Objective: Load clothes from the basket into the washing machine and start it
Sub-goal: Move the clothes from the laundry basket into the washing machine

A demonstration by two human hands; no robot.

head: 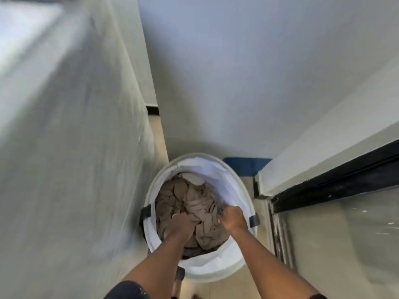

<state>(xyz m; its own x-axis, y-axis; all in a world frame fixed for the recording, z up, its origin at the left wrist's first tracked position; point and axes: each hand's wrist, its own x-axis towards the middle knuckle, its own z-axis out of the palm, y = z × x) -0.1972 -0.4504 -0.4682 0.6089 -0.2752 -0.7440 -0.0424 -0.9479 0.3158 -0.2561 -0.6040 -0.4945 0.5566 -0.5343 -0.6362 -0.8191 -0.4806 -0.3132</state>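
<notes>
A round white laundry basket with dark side handles stands on the floor below me, in a narrow gap between walls. Beige crumpled clothes fill its bottom. My left hand is sunk into the pile, fingers curled into the beige cloth. My right hand grips a bunch of the same cloth at the basket's right inner side. No washing machine can be made out for certain in this view.
A pale wall rises close on the left and another wall stands behind the basket. At the right is a white ledge with a black strip and a glassy panel below it. A blue object lies behind the basket.
</notes>
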